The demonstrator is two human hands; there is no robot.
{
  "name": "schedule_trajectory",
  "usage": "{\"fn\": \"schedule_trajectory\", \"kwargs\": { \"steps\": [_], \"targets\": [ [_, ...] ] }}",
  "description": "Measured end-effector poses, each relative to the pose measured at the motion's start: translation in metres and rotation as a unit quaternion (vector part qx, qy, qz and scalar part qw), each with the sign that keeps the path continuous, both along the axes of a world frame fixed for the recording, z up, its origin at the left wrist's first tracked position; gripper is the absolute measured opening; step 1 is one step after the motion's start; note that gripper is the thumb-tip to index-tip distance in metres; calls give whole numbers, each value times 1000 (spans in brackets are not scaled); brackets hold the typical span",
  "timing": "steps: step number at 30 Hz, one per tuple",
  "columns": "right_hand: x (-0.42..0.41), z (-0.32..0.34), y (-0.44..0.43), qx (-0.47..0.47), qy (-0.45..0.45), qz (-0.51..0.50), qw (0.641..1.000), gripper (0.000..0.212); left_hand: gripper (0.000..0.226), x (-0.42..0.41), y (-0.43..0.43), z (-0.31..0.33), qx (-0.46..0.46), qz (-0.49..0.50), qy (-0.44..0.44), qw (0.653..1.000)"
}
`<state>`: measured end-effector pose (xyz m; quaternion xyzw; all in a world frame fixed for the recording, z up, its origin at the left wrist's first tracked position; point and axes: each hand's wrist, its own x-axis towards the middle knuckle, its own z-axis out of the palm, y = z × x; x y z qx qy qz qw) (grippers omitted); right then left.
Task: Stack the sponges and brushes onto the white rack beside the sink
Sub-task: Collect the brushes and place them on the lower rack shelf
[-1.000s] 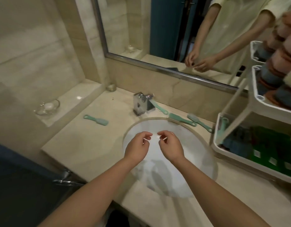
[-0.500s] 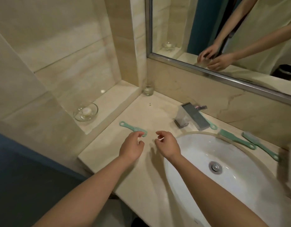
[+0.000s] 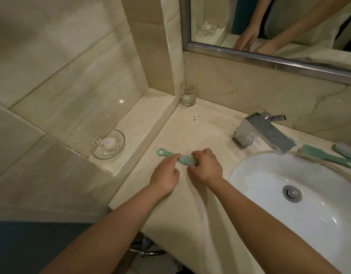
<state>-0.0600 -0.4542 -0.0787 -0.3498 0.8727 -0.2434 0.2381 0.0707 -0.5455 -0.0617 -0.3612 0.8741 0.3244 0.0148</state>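
A green brush (image 3: 185, 159) lies flat on the beige counter (image 3: 202, 133) left of the sink, handle pointing left. My left hand (image 3: 165, 173) touches the brush where handle meets head, fingers loosely bent. My right hand (image 3: 205, 167) curls its fingers over the right end of the brush head. Two more green brushes (image 3: 326, 158) (image 3: 345, 151) lie behind the sink at the right edge. The white rack is out of view.
A white oval sink (image 3: 269, 175) fills the right side, with a chrome tap (image 3: 263, 133) behind it. A drinking glass (image 3: 189, 94) stands in the back corner. A glass dish (image 3: 108, 144) with a small soap sits on the raised left ledge. A mirror (image 3: 269, 26) hangs above.
The view swung left from the sink and rack to the counter's left end. Both hands moved from over the basin to the lone green brush and now touch it.
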Motion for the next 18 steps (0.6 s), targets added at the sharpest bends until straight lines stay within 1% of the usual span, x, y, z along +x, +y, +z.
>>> {"fn": "schedule_trajectory", "kwargs": {
  "steps": [3,6,10,13,15,17,18],
  "targets": [
    [5,-6,0,-1,21,-4,1000,32,57,4,-3,-5,-29,-16,15,999],
    [5,-6,-1,-12,5,-27,1000,27,57,4,-2,-7,-51,-22,20,998],
    [6,0,8,-37,-7,-28,999,10,55,1,4,-9,-74,-44,0,996],
    [1,6,23,-57,-25,-27,998,15,55,-7,12,-7,-86,-52,-2,995],
    [-6,10,34,-46,-31,-24,998,18,56,-14,21,-6,-87,-80,-19,993],
    [-12,12,45,-24,-47,-20,998,28,52,-21,32,-3,-94,-95,-42,990],
    [-14,12,51,-15,-58,-22,998,33,46,-25,38,-1,-106,-99,-51,988]
  ]
}}
